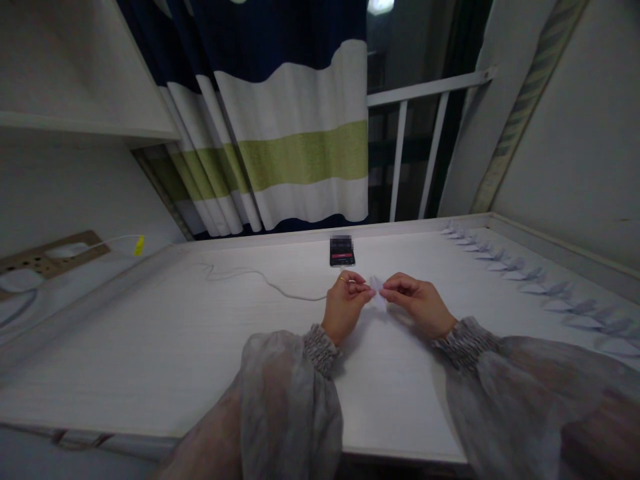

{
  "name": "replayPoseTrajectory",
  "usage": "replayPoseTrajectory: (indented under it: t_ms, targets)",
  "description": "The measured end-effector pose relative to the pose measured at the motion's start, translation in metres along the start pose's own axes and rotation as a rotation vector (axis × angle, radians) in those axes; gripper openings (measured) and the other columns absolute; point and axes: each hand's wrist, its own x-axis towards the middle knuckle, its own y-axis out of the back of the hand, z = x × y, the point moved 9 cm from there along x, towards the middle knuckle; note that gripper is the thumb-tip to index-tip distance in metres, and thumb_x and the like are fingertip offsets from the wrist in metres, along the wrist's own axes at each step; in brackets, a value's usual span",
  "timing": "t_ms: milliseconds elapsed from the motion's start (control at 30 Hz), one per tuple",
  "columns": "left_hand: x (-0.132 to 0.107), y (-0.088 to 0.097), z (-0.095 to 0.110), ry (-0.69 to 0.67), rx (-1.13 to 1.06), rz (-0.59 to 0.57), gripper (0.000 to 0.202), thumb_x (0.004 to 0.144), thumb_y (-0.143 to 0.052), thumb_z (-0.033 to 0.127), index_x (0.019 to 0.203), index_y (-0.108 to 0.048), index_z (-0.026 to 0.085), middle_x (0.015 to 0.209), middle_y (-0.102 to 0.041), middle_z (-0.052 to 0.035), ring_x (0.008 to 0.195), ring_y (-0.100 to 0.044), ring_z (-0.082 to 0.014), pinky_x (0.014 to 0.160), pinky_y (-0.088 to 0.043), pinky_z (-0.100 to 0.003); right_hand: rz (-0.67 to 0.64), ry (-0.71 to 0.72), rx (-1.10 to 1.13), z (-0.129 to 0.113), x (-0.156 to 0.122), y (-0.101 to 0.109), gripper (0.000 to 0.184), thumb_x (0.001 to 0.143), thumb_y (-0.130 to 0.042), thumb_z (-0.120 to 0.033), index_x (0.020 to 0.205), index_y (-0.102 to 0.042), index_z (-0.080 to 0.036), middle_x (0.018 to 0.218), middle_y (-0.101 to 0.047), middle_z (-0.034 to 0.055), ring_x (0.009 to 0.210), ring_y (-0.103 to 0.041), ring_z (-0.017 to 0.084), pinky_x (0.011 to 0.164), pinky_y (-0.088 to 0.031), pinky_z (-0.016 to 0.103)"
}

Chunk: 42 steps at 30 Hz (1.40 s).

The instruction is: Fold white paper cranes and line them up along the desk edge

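Between my two hands, a small piece of folded white paper (379, 293) is held up just above the white desk. My left hand (347, 303) pinches its left side between thumb and fingertips; a ring shows on one finger. From the other side, my right hand (417, 301) grips the paper's right side the same way. The fingertips cover parts of the folds, so its exact shape is hard to make out. Along the desk's right side runs a row of several folded white paper pieces (515, 270), pointed and alike in shape.
A phone (342, 251) with a lit screen lies beyond my hands, near the back edge. Its white cable (280, 291) trails left over the desk (200, 360). A power strip (50, 260) is at the far left. A striped curtain (300, 133) hangs behind.
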Motion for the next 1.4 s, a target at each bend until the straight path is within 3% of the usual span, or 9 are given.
replayPoseTrajectory:
  t_ms: [200, 433, 767, 1000, 1267, 1400]
  targets:
    - [-0.001, -0.002, -0.007, 0.049, -0.074, -0.014, 0.028, 0.058, -0.065, 0.016, 0.076, -0.044, 0.017, 0.063, -0.057, 0.004, 0.057, -0.056, -0.0075, 0.061, -0.048, -0.024, 0.001, 0.001, -0.008, -0.001, -0.001, -0.001, 0.017, 0.062, -0.063, -0.032, 0.061, -0.057, -0.016, 0.064, -0.049, -0.0007, 0.059, -0.045, 0.011, 0.056, -0.035, 0.026]
    - [-0.005, -0.002, 0.003, 0.042, 0.008, 0.027, 0.041, 0.047, -0.073, 0.016, 0.074, -0.043, 0.016, 0.062, -0.056, 0.0049, 0.056, -0.056, -0.0072, 0.059, -0.047, -0.022, -0.002, 0.056, -0.012, -0.005, -0.001, -0.002, 0.013, 0.064, -0.06, -0.028, 0.062, -0.056, -0.017, 0.065, -0.049, -0.0005, 0.061, -0.046, 0.012, 0.058, -0.036, 0.027]
    - [-0.002, 0.003, 0.001, 0.011, 0.057, 0.045, 0.037, 0.049, -0.072, 0.02, 0.071, -0.042, 0.017, 0.062, -0.059, 0.0039, 0.057, -0.058, -0.009, 0.059, -0.047, -0.022, -0.061, 0.118, 0.002, -0.014, -0.002, -0.006, 0.01, 0.066, -0.06, -0.026, 0.061, -0.056, -0.017, 0.067, -0.049, -0.0004, 0.064, -0.047, 0.012, 0.061, -0.038, 0.026]
    - [-0.001, 0.002, 0.004, 0.017, 0.037, 0.049, 0.041, 0.048, -0.072, 0.02, 0.069, -0.038, 0.018, 0.059, -0.058, 0.0048, 0.054, -0.057, -0.0079, 0.057, -0.045, -0.021, -0.023, 0.05, -0.043, -0.006, -0.002, -0.004, 0.014, 0.066, -0.059, -0.031, 0.065, -0.057, -0.017, 0.067, -0.05, -0.0003, 0.063, -0.047, 0.012, 0.059, -0.037, 0.026]
    - [0.0, -0.002, 0.005, 0.031, -0.014, 0.018, 0.043, 0.047, -0.073, 0.017, 0.07, -0.036, 0.018, 0.058, -0.057, 0.0058, 0.053, -0.055, -0.0068, 0.056, -0.044, -0.02, -0.078, -0.061, -0.069, 0.001, -0.003, -0.008, 0.022, 0.068, -0.055, -0.037, 0.066, -0.058, -0.015, 0.063, -0.051, -0.0003, 0.059, -0.046, 0.011, 0.057, -0.038, 0.026]
    - [0.0, -0.001, 0.0, 0.07, -0.049, 0.014, 0.041, 0.048, -0.071, 0.014, 0.07, -0.037, 0.017, 0.059, -0.057, 0.0057, 0.054, -0.055, -0.0067, 0.057, -0.044, -0.02, -0.064, -0.043, -0.112, 0.0, -0.003, -0.007, 0.021, 0.068, -0.056, -0.036, 0.065, -0.057, -0.016, 0.062, -0.051, -0.0003, 0.059, -0.046, 0.012, 0.058, -0.037, 0.026]
